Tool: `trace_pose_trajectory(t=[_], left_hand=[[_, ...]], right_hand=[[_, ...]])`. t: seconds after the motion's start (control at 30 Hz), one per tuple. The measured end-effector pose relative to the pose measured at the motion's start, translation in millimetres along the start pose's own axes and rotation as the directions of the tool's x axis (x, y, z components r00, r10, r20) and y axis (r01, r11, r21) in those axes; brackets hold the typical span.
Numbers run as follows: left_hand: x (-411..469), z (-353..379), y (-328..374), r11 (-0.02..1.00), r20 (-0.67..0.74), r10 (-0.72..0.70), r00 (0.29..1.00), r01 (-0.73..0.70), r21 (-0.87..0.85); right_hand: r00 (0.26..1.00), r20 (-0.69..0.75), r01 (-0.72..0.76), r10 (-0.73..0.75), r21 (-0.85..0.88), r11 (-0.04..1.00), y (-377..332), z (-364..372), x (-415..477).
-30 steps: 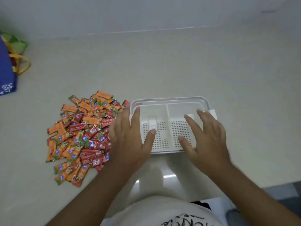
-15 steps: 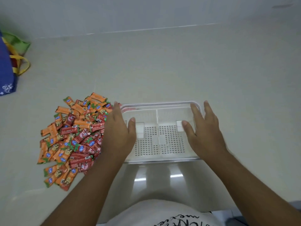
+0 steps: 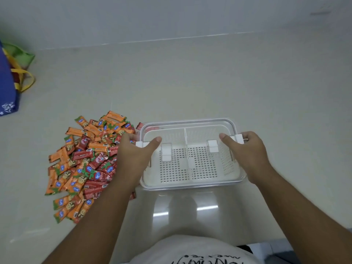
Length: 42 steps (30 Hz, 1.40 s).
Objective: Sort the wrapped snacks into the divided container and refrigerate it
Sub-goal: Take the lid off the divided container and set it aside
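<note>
Head view: a clear plastic container (image 3: 188, 120) is seen resting on a pale glossy surface (image 3: 190, 82), directly ahead of the person. It is split by a central divider (image 3: 186, 145) into a left and a right compartment, and a white perforated insert is fitted in the bottom. No snacks are observed lying on the insert in either compartment.

The left hand (image 3: 133, 155) is clamped on the container's left wall at a white tab, with the thumb hooked inside the rim and the fingers curled round the outside. The right hand (image 3: 247, 151) is clamped on the right wall in the same manner, thumb inside and fingers wrapped over a white tab.

A loose pile of wrapped snacks (image 3: 85, 162), in orange and red wrappers, is spread on the surface just beside the container's left wall and is partly covered by the left forearm. Whether the nearest wrappers touch the wall cannot be told.

A blue bag (image 3: 7, 82) with yellow handles is noted at the far left edge, well apart from the pile.
</note>
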<state>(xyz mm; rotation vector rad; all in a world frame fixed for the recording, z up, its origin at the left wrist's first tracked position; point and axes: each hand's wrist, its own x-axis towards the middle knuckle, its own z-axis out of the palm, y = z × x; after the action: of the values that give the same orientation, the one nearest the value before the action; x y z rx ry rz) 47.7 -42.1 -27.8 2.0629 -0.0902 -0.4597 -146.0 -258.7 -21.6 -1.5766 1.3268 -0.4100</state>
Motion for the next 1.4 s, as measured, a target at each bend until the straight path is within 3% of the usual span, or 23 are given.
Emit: trace_pose_trajectory(t=[0.4, 0.53, 0.63, 0.7, 0.87, 1.0, 1.17, 1.4], left_hand=[[-2.5, 0.7, 9.0, 0.991, -0.097, 0.136, 0.986, -0.135, 0.018], [-10.7, -5.1, 1.8, 0.963, -0.044, 0.244, 0.969, -0.237, 0.126], [-26.6, -5.6, -7.4, 0.935, 0.039, 0.337, 0.941, -0.339, 0.108], [-35.1, -2.5, -8.7, 0.919, 0.097, 0.345, 0.933, -0.357, 0.166], [-39.9, -2.3, -1.0, 0.837, 0.129, 0.403, 0.906, -0.422, 0.349], [-51.1, 0.1, -0.6, 0.726, 0.209, 0.526, 0.825, -0.563, 0.395], [-48.4, 9.3, 5.3, 0.796, 0.138, 0.354, 0.925, -0.376, 0.474], [-57.5, 13.8, 13.1, 0.721, 0.120, 0.488, 0.864, -0.477, 0.502]], right_hand=[[0.966, -0.205, 0.107, -0.157, -0.235, 0.966, -7.0, 7.2, -13.2], [0.901, -0.252, 0.220, -0.354, -0.438, 0.872, -7.1, 9.4, -23.6], [0.840, -0.147, 0.369, -0.523, -0.552, 0.748, -5.7, 12.4, -33.3], [0.864, -0.054, 0.399, -0.501, -0.534, 0.745, -4.5, 13.0, -38.6], [0.846, 0.198, 0.494, -0.496, -0.641, 0.587, 2.8, 10.0, -39.2], [0.838, 0.216, 0.510, -0.502, -0.638, 0.577, 3.8, 10.2, -37.4], [0.827, 0.207, 0.522, -0.522, -0.626, 0.579, 5.8, 10.5, -37.0], [0.817, 0.197, 0.556, -0.543, -0.518, 0.649, 0.7, 1.5, -39.1]])
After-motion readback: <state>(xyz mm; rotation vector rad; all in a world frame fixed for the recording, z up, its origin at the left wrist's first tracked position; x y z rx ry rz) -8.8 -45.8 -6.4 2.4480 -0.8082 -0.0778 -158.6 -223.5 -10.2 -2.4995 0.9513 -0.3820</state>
